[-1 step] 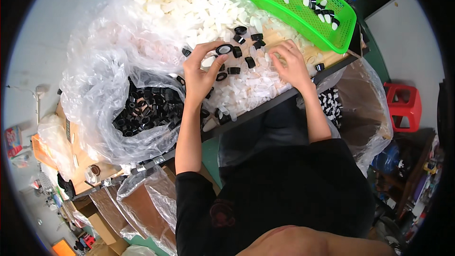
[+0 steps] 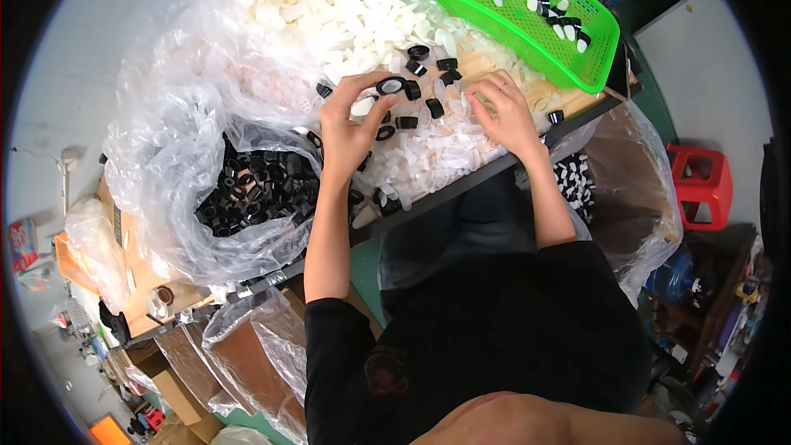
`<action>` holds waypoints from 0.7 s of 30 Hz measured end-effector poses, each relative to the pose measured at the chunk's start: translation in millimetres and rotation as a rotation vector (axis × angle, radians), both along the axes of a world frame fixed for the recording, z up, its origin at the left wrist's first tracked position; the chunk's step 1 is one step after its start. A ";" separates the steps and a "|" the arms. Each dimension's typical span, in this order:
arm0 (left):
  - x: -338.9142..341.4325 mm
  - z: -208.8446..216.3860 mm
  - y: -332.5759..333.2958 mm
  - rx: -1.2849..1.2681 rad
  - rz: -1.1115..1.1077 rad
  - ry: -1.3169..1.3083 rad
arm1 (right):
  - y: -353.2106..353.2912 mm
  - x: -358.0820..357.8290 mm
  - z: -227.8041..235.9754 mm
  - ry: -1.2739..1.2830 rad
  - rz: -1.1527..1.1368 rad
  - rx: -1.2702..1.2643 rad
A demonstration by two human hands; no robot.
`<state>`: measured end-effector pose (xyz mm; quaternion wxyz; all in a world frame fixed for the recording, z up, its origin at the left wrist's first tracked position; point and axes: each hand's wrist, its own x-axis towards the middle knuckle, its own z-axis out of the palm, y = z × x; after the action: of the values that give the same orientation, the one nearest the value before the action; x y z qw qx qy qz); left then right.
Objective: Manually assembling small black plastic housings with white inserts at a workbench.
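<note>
Cluttered and cramped, the workroom presses in on a low table [image 2: 486,177] heaped with small plastic parts. Nearest to the viewer, the person in a black top leans over its edge, both bare forearms reaching forward. Down at the person's left stand cardboard boxes lined with clear plastic [image 2: 247,346], and on the right a large clear bag [image 2: 634,173] hangs off the table beside a red plastic stool [image 2: 700,181] on the floor.

Just past the table edge, on the left, a big clear plastic sack [image 2: 165,173] lies open, full of black ring caps [image 2: 255,189]. The left hand [image 2: 350,128] hovers beside it with the fingers loosely curled and spread; its fingertips pinch a black ring cap [image 2: 390,85] held just above the pile. The right hand [image 2: 504,111] rests palm down on the scattered white oval pieces [image 2: 445,156], fingers bent and pressed among them; whether it grips any one piece I cannot tell. Between and just beyond the two hands a few loose black caps [image 2: 432,66] lie on the white pieces.

Farther back, a great mound of the same white pieces [image 2: 329,0] spills over crinkled plastic sheeting. At the far right corner sits a bright green mesh basket [image 2: 593,41], tilted on the table, with a scatter of black-and-white assembled pieces [image 2: 560,21] in it.
</note>
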<state>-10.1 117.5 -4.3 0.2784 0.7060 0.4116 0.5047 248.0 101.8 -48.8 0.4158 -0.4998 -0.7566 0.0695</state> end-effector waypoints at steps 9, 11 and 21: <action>2.0 0.7 -1.9 0.007 0.015 0.065 | -10.5 -18.4 3.4 0.110 0.086 -0.017; 2.2 0.2 -1.9 -0.002 0.023 0.071 | -14.7 -26.2 3.9 0.079 0.130 -0.021; 3.0 -1.6 -2.2 -0.005 -0.010 0.096 | -19.8 -51.8 2.0 -0.079 0.297 0.002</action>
<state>-7.1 115.2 -5.9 0.2625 0.7306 0.4224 0.4678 196.1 81.9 -46.8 0.3715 -0.3842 -0.8381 0.1098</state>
